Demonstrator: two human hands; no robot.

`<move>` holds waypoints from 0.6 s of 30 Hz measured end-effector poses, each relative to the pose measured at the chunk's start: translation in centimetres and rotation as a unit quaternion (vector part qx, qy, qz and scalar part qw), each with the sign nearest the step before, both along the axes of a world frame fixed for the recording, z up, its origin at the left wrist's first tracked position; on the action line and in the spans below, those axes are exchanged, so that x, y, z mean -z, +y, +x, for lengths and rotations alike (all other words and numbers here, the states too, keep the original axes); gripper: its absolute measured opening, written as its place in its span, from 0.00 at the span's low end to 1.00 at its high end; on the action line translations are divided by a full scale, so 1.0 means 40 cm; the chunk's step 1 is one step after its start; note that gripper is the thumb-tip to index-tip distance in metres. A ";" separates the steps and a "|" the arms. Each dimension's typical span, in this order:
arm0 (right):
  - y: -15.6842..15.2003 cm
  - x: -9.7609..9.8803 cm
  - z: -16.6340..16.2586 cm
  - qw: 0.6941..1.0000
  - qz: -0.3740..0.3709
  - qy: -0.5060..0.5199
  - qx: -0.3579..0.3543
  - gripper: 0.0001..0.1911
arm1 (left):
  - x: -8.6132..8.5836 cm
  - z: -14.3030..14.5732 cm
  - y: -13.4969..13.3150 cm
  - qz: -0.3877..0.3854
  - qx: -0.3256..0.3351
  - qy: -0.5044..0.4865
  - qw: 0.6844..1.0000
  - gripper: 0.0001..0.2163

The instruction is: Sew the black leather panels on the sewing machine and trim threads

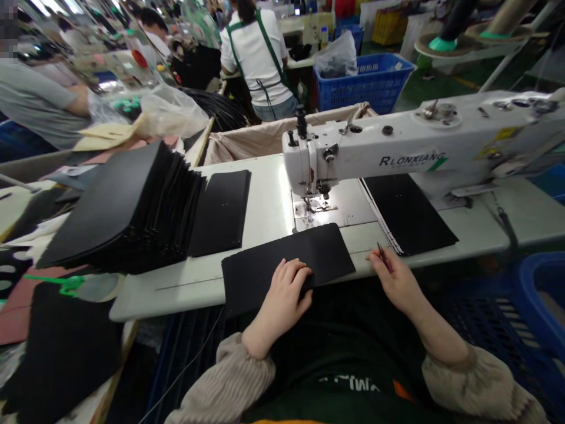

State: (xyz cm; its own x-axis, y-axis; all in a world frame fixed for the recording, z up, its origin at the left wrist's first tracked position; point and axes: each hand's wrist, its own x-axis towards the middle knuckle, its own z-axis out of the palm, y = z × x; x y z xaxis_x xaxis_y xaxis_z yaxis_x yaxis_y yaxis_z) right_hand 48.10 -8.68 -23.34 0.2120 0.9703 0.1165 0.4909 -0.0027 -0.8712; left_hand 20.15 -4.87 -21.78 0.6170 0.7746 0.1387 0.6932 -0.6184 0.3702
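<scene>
My left hand [288, 292] lies on a flat black panel [282, 262] at the front edge of the sewing table, fingers curled down over its near side. My right hand [394, 278] rests at the table edge to the right, pinching a thin dark tool [382, 254], perhaps tweezers or snips, whose tip points towards the needle area. The white sewing machine [397, 147] stands behind both hands, with its presser foot [314, 204] just beyond the panel.
A tall fanned stack of black panels [128, 212] sits at left, with one flat panel [220, 212] beside it. More black pieces [408, 215] lie under the machine arm. Blue crates [366, 79] and other people are behind. A blue bin [542, 294] is at right.
</scene>
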 end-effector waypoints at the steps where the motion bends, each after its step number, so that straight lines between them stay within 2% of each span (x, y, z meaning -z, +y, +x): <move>1: -0.012 -0.002 0.007 1.000 -0.004 -0.011 -0.002 0.15 | 0.005 0.032 0.007 0.012 -0.011 -0.005 1.000 0.16; 5: -0.066 0.001 0.023 0.996 -0.055 -0.070 0.000 0.14 | 0.023 0.147 0.019 0.042 0.015 -0.008 0.999 0.19; 8: -0.098 0.009 0.013 0.987 -0.082 -0.135 -0.006 0.10 | 0.038 0.196 0.020 0.058 0.050 -0.006 0.997 0.07; 12: -0.113 0.019 -0.014 0.972 -0.073 -0.219 -0.032 0.11 | 0.053 0.210 0.019 0.053 0.045 -0.029 0.997 0.08; 18: -0.092 0.021 -0.044 0.938 -0.037 -0.340 -0.057 0.15 | 0.050 0.195 0.007 0.009 0.029 -0.094 0.995 0.05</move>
State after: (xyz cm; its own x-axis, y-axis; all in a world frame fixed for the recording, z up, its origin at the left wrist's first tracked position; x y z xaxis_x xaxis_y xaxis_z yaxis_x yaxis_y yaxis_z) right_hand 46.33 -12.37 -24.17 0.0071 0.9928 0.1194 0.9337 0.0362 -0.3563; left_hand 27.96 -4.59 -23.76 0.6217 0.7352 0.2700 0.5759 -0.6628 0.4785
